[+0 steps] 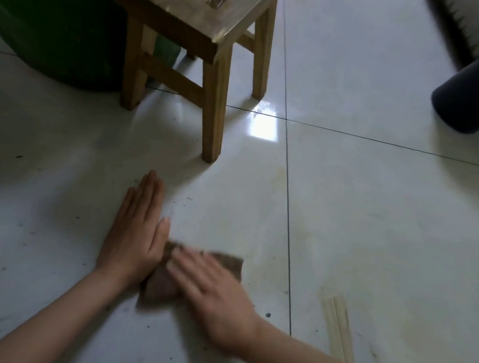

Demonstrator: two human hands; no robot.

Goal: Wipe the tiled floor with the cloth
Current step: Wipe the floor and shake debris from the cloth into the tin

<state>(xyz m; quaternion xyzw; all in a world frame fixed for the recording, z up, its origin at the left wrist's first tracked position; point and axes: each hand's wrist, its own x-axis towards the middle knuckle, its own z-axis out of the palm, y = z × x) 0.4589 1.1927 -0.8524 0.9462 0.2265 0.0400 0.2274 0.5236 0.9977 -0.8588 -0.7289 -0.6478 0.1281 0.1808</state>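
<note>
**A:** Where is the cloth?

**B:** The brown cloth (231, 266) lies flat on the tiled floor (367, 213). It sits on the tile left of the long grout line (287, 210), well short of that line.

**A:** And the hands?

**B:** The right hand (212, 294) rests on top of the cloth, palm down. Its fingers are straight and slightly spread, pressing rather than gripping. It is blurred.

**A:** The left?

**B:** The left hand (139, 232) lies flat on the floor just left of the cloth. Its fingers are straight and together, holding nothing, and its thumb side touches the cloth's edge.

**A:** What else is there?

**B:** A wooden stool (214, 99) stands beyond the hands, its nearest leg on the same tile. A dark green round container (61, 39) stands behind it. Dark specks (267, 315) are scattered over the floor around the hands. Right of the grout line, pale sticks (336, 326) lie side by side in a yellowish smear. A dark rounded object (461, 102) sits further off on the right; I cannot tell what it is.
</note>
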